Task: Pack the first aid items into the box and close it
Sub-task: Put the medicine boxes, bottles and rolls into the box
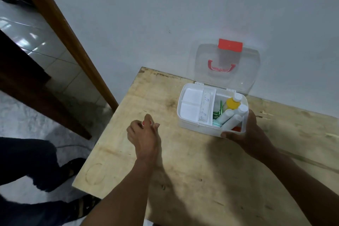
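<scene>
So the first aid box (211, 113) sits near the far edge of the wooden table (183, 170), w/ its clear lid (225, 68) swung up and leaning back against the wall (165, 14), prob why it stays open w/o anyone holding it. Right hand (249, 132) is wrapped on the box's near right corner, thumb on the front wall and fingers round the side, clamped on it; looks like it's there to stop the box sliding while stuff goes in. Left hand (145, 134) is out over bare table to the left of the box, well apart from it, fingers bunched around a small red-and-white item (145, 122). Too small to say what it is, maybe a tape roll or cap. Inside, the right half already has a yellow bottle (232, 103), a few white bottles (227, 117) lying slanted, and a green packet (218, 113) tucked beside them. Left half is a white tray insert (191, 104) w/ a long strip-type thing (205, 105) in its narrow slot; the other slots look bare. Nothing else loose on the table, so imo this is the last item, then lid down and the red latch (230, 45) snapped.
</scene>
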